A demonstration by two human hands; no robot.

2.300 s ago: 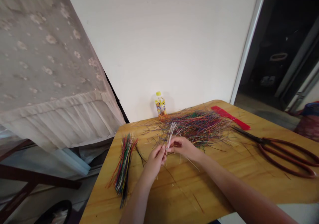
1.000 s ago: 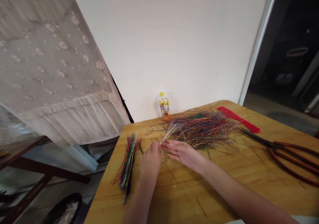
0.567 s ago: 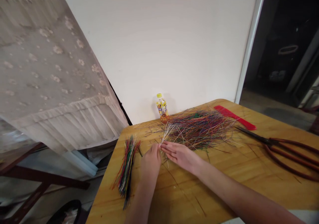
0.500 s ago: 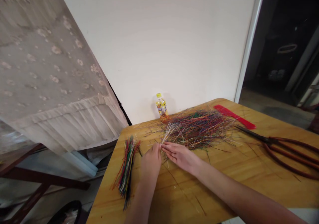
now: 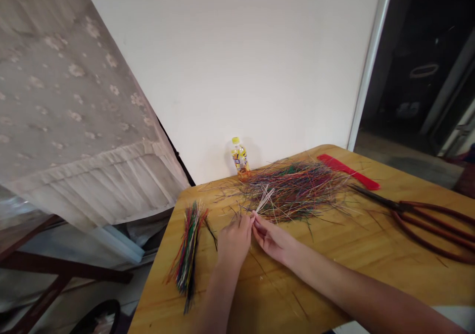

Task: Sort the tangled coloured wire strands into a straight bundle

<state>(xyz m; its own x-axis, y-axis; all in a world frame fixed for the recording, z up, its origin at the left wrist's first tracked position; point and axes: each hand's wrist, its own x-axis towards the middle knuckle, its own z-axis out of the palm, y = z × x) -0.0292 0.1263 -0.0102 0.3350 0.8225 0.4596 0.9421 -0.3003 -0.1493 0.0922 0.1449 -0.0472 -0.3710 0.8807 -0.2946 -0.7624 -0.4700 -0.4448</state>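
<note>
A small bunch of thin white wires [image 5: 264, 199] fans up from between my two hands. My left hand [image 5: 236, 235] is closed, thumb and fingers pinching the lower part of the bunch. Touching it from the right, my right hand [image 5: 272, 238] pinches the same wires with its fingertips, the other fingers curled. Just beyond lies a loose pile of multicoloured wires [image 5: 297, 188]. To the left of my left hand rests a sorted bundle of coloured wires [image 5: 190, 247], with a few dark strands [image 5: 211, 232] beside it.
Large scissors [image 5: 403, 210] with brown handles lie at the right of the wooden table [image 5: 319, 284]. A red strip [image 5: 349, 171] lies behind them. A yellow-capped drink bottle [image 5: 241, 161] stands against the white wall. A floral curtain [image 5: 81, 101] hangs at left.
Both hands have shifted slightly right with the white wires. The wires' upper ends are closer together now and lean more to the right.
</note>
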